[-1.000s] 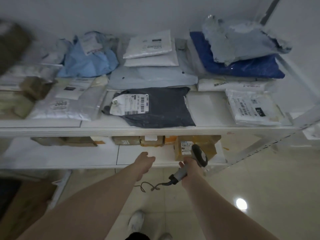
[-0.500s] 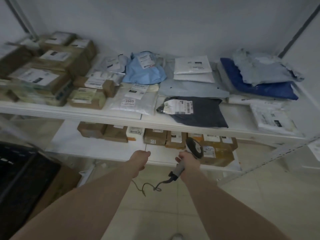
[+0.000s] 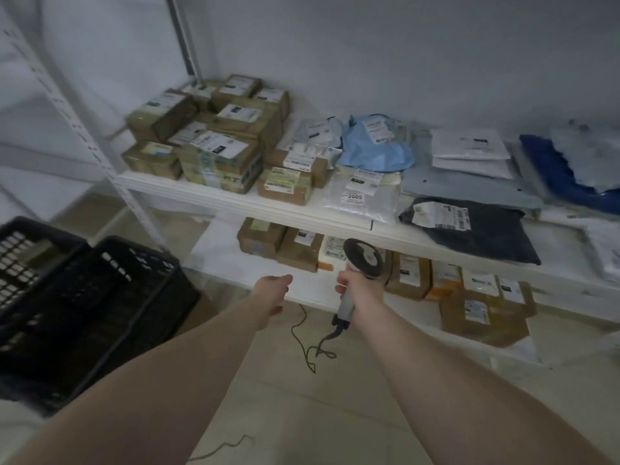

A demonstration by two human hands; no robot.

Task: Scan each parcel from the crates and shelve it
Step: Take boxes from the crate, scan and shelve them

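My right hand (image 3: 360, 290) grips the handle of a grey barcode scanner (image 3: 363, 261), whose head points up in front of the lower shelf (image 3: 235, 263); its cable hangs down to the floor. My left hand (image 3: 272, 290) reaches forward beside it, holding nothing, fingers loosely curled. Two black plastic crates (image 3: 100, 303) stand at the left on the floor. The upper shelf (image 3: 214, 199) carries stacked brown boxes (image 3: 208, 142), white and blue mailer bags (image 3: 372, 146) and a dark grey bag (image 3: 476, 233) with a label.
More brown boxes (image 3: 483, 307) line the lower shelf at the right. A white perforated shelf upright (image 3: 84, 129) rises between the crates and the shelves. A pale tiled floor (image 3: 318, 414) lies below my arms.
My view has swung left and back: the crates and the stacked brown boxes have come into sight. Both hands stay in front of the lower shelf, the scanner still in my right.
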